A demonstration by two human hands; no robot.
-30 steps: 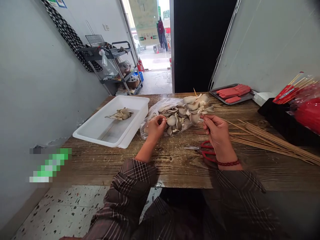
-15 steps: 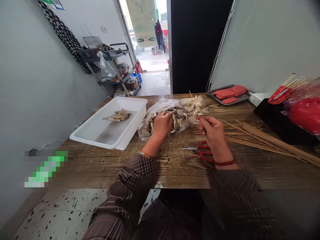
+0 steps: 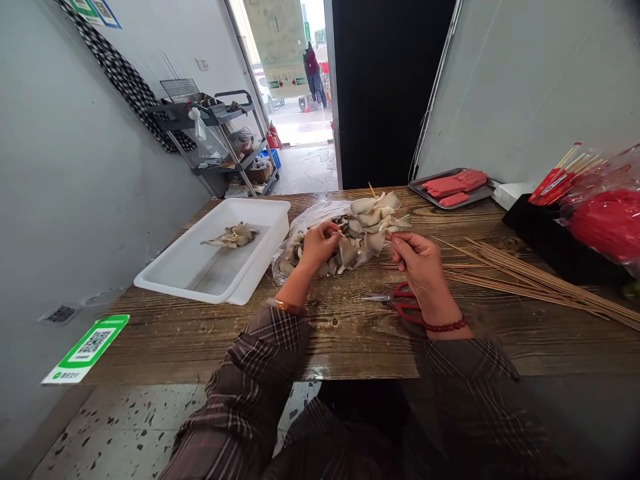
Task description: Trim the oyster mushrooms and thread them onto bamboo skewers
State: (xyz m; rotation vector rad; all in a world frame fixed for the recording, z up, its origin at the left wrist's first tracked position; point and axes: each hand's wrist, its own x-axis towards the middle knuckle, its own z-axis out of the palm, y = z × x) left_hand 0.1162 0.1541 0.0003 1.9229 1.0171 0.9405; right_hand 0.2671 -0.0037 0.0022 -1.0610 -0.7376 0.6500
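My right hand (image 3: 419,259) is closed in a pinch at the lower end of a skewer of oyster mushrooms (image 3: 375,217). Its pale wooden tip (image 3: 371,189) pokes out above the threaded caps. My left hand (image 3: 321,244) has its fingers pinched together at a grey-brown oyster mushroom (image 3: 348,252), over the pile. Beneath it lies a clear plastic bag (image 3: 311,217) with more oyster mushrooms spilling from its mouth. Red-handled scissors (image 3: 407,307) rest on the table beside my right wrist, blades pointing left.
A white plastic tub (image 3: 175,288) with a few mushrooms inside stands at left. Loose bamboo skewers (image 3: 530,277) fan out at right. Farther back are a metal tray (image 3: 449,204) of pink-red pieces, a black box (image 3: 550,240) and a red plastic-wrapped bundle (image 3: 610,223). A green code card (image 3: 90,348) lies front left.
My left hand has lifted and turned slightly out of the mushroom pile, its fingertips now pinching a mushroom. My right hand still holds the skewer. The whole view has shifted a little.
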